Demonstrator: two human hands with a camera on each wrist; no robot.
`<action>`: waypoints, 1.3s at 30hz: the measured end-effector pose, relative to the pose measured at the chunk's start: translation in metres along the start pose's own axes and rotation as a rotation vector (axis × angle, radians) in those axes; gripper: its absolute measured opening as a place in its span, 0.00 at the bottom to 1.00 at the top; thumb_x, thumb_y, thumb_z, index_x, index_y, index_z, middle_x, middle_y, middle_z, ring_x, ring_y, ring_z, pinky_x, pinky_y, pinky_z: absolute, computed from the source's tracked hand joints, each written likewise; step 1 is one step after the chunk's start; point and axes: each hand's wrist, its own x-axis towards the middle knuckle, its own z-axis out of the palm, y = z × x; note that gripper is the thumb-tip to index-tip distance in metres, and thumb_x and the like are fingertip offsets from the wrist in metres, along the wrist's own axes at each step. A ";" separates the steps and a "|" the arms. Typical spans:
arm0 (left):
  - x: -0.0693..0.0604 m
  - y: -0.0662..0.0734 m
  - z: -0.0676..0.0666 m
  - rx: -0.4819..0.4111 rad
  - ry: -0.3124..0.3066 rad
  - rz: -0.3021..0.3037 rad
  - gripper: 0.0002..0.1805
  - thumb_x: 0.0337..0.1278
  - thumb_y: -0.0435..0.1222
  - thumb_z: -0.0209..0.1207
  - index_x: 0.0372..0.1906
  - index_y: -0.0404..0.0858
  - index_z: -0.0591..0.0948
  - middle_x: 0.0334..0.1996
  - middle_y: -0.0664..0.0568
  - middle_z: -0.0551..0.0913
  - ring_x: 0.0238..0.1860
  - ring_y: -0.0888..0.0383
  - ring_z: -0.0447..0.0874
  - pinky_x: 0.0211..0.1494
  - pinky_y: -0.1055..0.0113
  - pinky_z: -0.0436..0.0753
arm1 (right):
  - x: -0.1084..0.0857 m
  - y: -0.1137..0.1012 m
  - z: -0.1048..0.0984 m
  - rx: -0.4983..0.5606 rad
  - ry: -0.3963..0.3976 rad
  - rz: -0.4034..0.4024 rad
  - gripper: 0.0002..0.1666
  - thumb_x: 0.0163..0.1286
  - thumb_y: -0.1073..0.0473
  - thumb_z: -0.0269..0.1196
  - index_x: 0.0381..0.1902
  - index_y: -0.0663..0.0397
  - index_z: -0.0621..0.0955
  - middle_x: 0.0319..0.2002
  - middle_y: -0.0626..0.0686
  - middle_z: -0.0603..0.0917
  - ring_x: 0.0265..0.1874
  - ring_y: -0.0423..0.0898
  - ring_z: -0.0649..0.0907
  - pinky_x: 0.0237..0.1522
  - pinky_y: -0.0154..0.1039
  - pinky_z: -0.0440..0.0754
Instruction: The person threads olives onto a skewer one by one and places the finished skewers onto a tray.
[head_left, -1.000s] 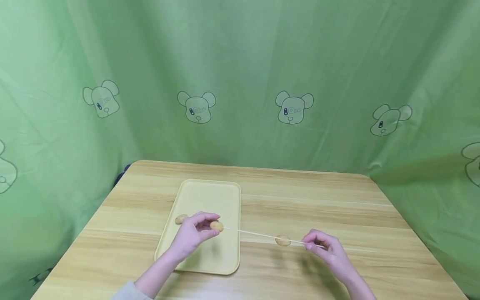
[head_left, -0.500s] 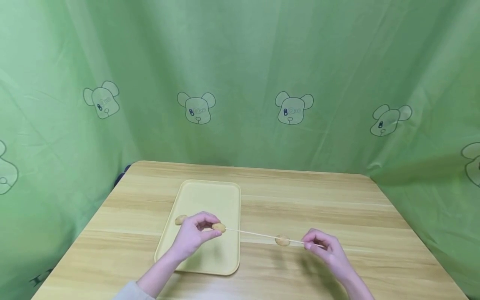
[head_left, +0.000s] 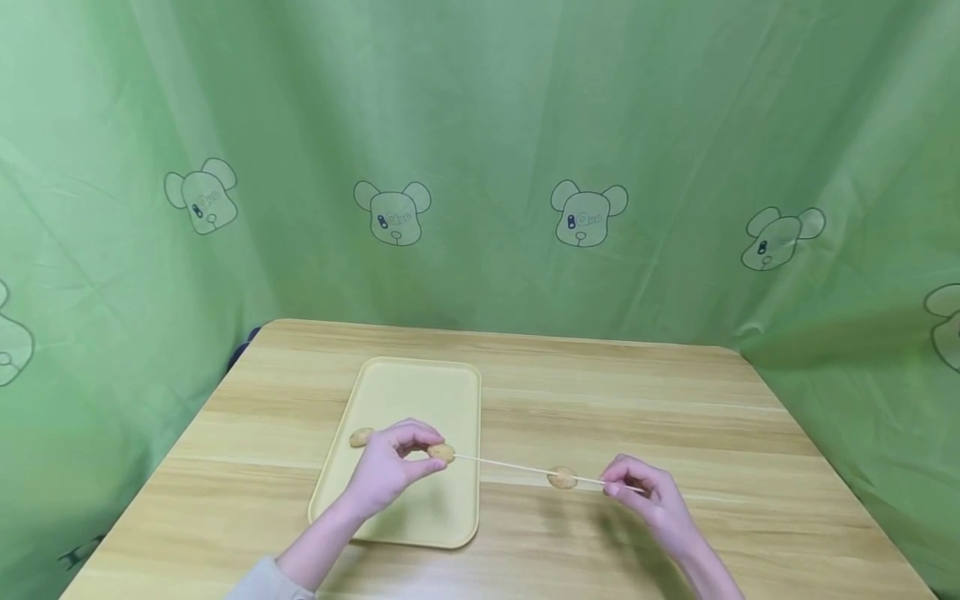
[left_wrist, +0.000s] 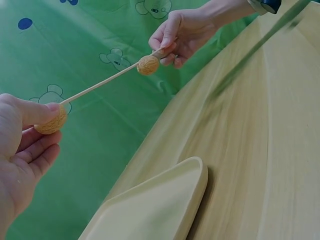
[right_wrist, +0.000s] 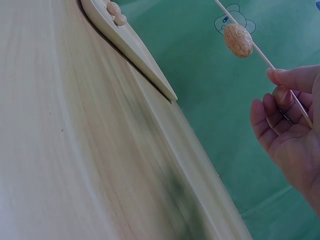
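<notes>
A thin wooden stick (head_left: 510, 465) stretches between both hands above the table. My left hand (head_left: 386, 467) pinches a round, wrinkled tan piece (head_left: 441, 452) between thumb and fingers at the stick's left end; in the left wrist view this piece (left_wrist: 52, 121) touches the stick's tip. Whether the tip has entered it I cannot tell. My right hand (head_left: 651, 497) pinches the stick near its other end. A second tan piece (head_left: 562, 477) is threaded on the stick just left of the right fingers, also clear in the right wrist view (right_wrist: 238, 40).
A pale yellow tray (head_left: 420, 367) lies on the left half of the wooden table (head_left: 637, 383), below the left hand. Another tan piece (head_left: 361, 437) rests at its left side; the right wrist view shows two pieces (right_wrist: 114, 8) there. Green curtains (head_left: 480, 275) surround the table.
The left hand and its piece have shifted slightly right. The right hand, with the stick and threaded piece, has moved slightly left. Both grips are unchanged.
</notes>
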 end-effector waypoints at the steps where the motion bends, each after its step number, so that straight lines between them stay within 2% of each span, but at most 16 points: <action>1: 0.000 0.001 0.000 0.000 0.000 0.002 0.14 0.39 0.25 0.67 0.37 0.26 0.80 0.38 0.39 0.80 0.38 0.61 0.79 0.52 0.67 0.77 | 0.000 0.000 0.000 -0.005 0.003 0.004 0.11 0.56 0.81 0.53 0.32 0.68 0.77 0.29 0.54 0.78 0.30 0.43 0.77 0.33 0.34 0.79; 10: 0.000 0.004 0.001 -0.011 -0.004 0.027 0.14 0.39 0.25 0.67 0.36 0.27 0.81 0.37 0.40 0.80 0.38 0.60 0.79 0.51 0.67 0.78 | 0.003 -0.006 0.002 -0.003 0.015 -0.008 0.08 0.56 0.81 0.53 0.32 0.70 0.76 0.29 0.55 0.78 0.30 0.42 0.77 0.33 0.34 0.79; 17: 0.000 0.005 0.001 -0.006 0.000 0.027 0.14 0.38 0.25 0.67 0.36 0.27 0.81 0.38 0.40 0.80 0.38 0.61 0.79 0.51 0.67 0.77 | 0.006 -0.009 0.004 -0.031 0.024 0.018 0.15 0.57 0.80 0.54 0.32 0.58 0.79 0.29 0.54 0.78 0.30 0.44 0.78 0.33 0.35 0.80; 27: 0.000 0.007 0.002 -0.005 -0.003 0.047 0.14 0.39 0.25 0.67 0.36 0.26 0.81 0.38 0.39 0.80 0.38 0.61 0.79 0.50 0.67 0.78 | 0.010 -0.007 0.006 -0.011 0.014 -0.025 0.16 0.57 0.81 0.53 0.32 0.58 0.79 0.28 0.56 0.78 0.28 0.44 0.77 0.31 0.33 0.80; 39: 0.001 0.006 0.003 -0.034 0.000 0.031 0.14 0.38 0.25 0.68 0.36 0.25 0.81 0.38 0.38 0.80 0.40 0.60 0.79 0.51 0.67 0.78 | 0.011 -0.005 0.010 0.009 0.011 -0.033 0.16 0.57 0.81 0.52 0.33 0.58 0.79 0.29 0.58 0.78 0.29 0.45 0.78 0.33 0.34 0.80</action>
